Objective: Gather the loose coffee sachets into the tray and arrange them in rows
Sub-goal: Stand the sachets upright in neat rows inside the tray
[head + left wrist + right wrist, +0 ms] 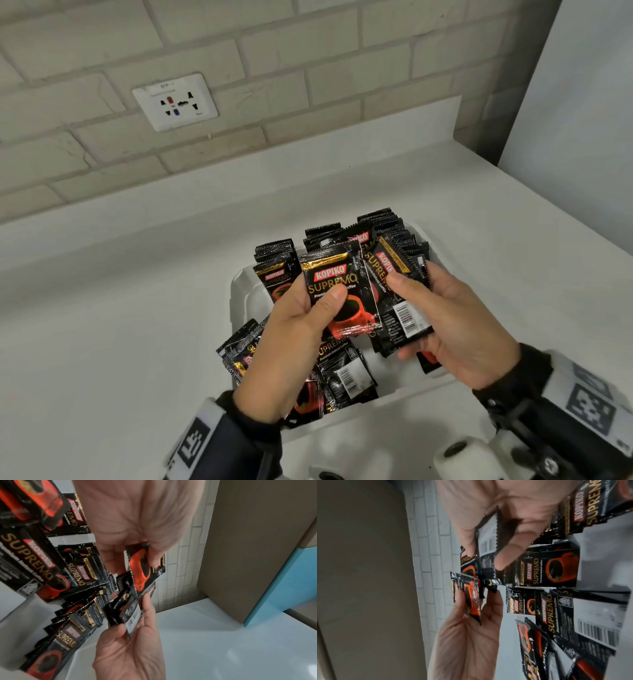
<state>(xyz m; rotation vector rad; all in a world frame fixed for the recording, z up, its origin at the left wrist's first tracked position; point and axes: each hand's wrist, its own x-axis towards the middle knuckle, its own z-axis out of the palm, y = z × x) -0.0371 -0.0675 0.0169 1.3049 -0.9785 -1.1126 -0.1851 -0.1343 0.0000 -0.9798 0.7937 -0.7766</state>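
Right, I've got both hands up over the white tray, and each one is busy. My left hand pinches a single Kopiko Supremo sachet, thumb pressed on its printed face, fingers behind. My right hand grasps a small fanned stack of sachets, thumb on top, the barcode back of the front one showing.

Here's the risk as I read it: that stack is slick foil, fanned and held only at one side, so if I loosen the thumb to accept the single one, the packets could slide apart and drop onto the jumble of loose sachets lying flat in the near part of the tray. The front one faces the other way from the piece in my left hand, so I could slot them in mismatched. The standing rows at the far end lean against each other; nudging them while setting the stack down might topple them.

Orientation now: the single sachet stands close to upright, long axis running from my wrist toward the wall, logo end away from me, cup end toward me, front face up at the head camera. The stack tilts, top edges leaning toward the left.
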